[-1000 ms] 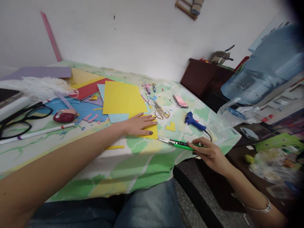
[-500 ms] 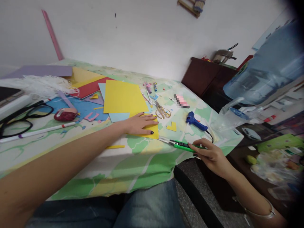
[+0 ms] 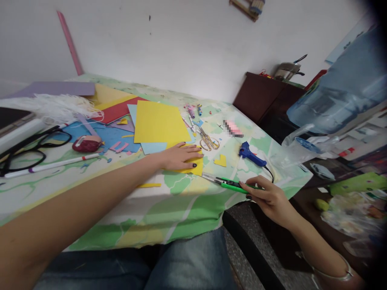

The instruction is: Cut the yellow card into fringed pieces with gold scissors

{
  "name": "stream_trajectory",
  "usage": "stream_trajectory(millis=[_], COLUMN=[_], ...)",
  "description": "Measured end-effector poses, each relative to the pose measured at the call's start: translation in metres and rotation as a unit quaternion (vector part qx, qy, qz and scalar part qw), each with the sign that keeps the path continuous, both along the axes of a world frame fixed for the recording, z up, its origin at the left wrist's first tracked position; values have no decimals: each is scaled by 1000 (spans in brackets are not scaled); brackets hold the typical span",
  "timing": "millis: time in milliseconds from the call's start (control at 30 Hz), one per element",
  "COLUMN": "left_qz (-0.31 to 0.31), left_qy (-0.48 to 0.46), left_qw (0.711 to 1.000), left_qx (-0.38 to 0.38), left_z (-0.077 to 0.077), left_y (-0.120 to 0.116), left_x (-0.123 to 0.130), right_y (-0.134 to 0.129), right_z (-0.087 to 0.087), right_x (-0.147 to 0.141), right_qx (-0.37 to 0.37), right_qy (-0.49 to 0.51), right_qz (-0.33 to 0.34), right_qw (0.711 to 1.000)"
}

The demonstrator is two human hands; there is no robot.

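My left hand (image 3: 181,156) lies flat, fingers spread, on a small yellow piece of paper (image 3: 198,167) near the table's front edge. In my right hand (image 3: 266,195) is a green utility knife (image 3: 232,185), its blade extended and pointing left. The blade tip is at the lower right corner of the yellow piece; whether it touches the paper I cannot tell. Just beyond my left hand lies a large yellow sheet (image 3: 160,123) over light blue paper (image 3: 154,148). Gold-handled scissors (image 3: 208,141) and a small yellow scrap (image 3: 220,160) lie to the right.
A blue glue gun (image 3: 250,155) with a cord lies on the right of the patterned tablecloth (image 3: 193,209). At left are black glasses (image 3: 27,159), a dark red tape dispenser (image 3: 87,143), a white pen (image 3: 54,165) and white string (image 3: 57,108). A water cooler bottle (image 3: 335,96) stands right.
The whole view has shifted slightly, with objects sitting a little further right. My left hand still presses on the yellow piece, and the knife is at the same corner.
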State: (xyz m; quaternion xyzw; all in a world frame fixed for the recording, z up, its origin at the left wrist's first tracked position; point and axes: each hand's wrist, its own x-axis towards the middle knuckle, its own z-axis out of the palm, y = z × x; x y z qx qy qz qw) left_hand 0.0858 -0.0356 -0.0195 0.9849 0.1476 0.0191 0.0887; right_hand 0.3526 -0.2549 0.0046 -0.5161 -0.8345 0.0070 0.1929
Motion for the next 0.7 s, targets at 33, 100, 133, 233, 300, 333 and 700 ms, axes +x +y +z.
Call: stream_trajectory(millis=[33,100,133,233,300,333,700], left_qz=[0,1,1,-1,-1,-1,2], left_qy=[-1,-5,-6,-11,-13,-14,-17], left_qw=[1000,1000,1000,1000,1000,1000,1000], left_qx=[0,-1,-2,-3,-4,-4,-14], left_z=[0,0,1,2,2,2,0], left_y=[0,-1,-1,-2,-2,-2,0], left_x=[0,0,0,0,-1,-1,-1], right_y=[0,-1,-1,-2,-2,-2,8], right_z=[0,0,0,-3,-5,-6,-10], right_x=[0,2,3,5,5,5,1], right_qx=[-2,-3,-2,7,14,18,13], right_qy=[1,5,8,20,26,28,38], right_qz=[-2,-6,-9,-22,-30,-33,-15], right_qw=[1000,1000,1000,1000,999,999,999])
